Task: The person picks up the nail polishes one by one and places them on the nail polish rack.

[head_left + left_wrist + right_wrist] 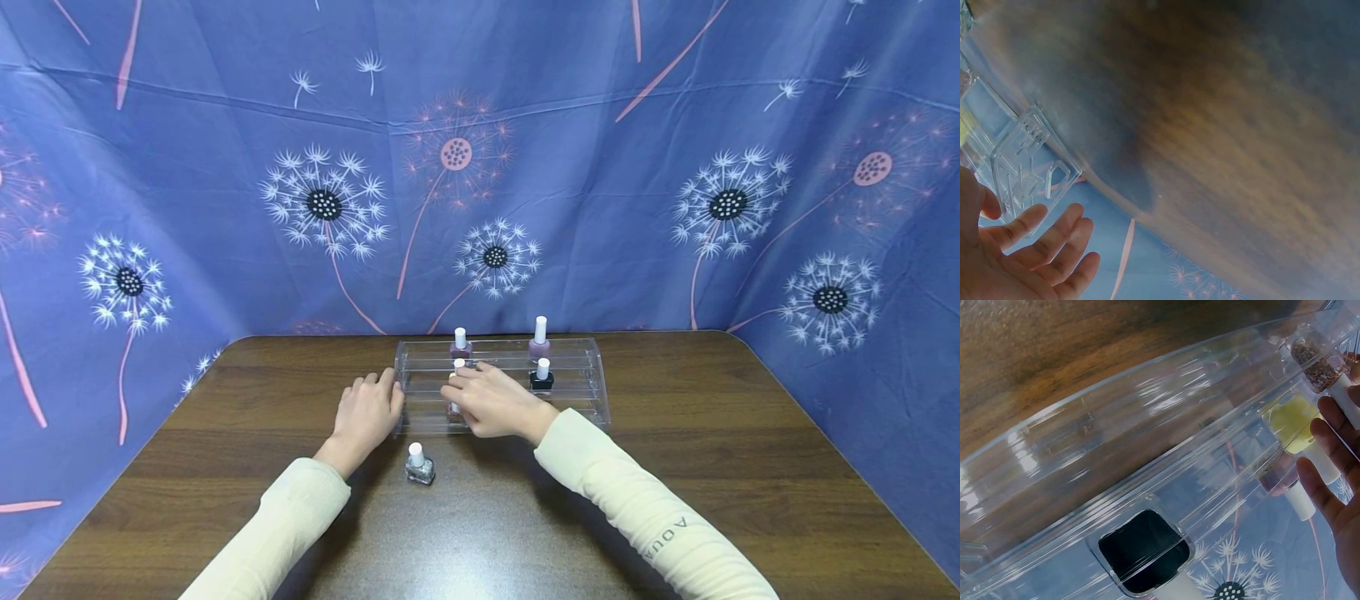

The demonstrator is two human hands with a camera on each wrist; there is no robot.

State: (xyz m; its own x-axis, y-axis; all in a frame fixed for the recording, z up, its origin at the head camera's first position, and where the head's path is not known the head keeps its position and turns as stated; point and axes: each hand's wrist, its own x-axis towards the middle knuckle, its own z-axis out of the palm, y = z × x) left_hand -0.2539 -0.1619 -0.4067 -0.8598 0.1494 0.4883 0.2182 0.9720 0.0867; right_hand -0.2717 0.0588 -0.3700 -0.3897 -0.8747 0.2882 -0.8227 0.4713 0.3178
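A clear tiered acrylic rack (570,408) stands on the table with several nail polish bottles on its steps. My left hand (366,412) is at the rack's left end, its fingers loosely extended against the side panel (1029,165). My right hand (498,402) reaches over the front steps. It pinches the white cap of a brown glitter nail polish bottle (1316,362) on the front step. A yellow bottle (1291,422) stands just behind, partly covered by the hand in the head view. A silver glitter bottle (420,468) stands on the table before the rack.
On the rack's right part are a black bottle (542,379) and a mauve bottle (539,343) behind it. A dark purple bottle (461,348) stands at the back left. Behind the wooden table (675,400) hangs a blue dandelion-print cloth (585,208).
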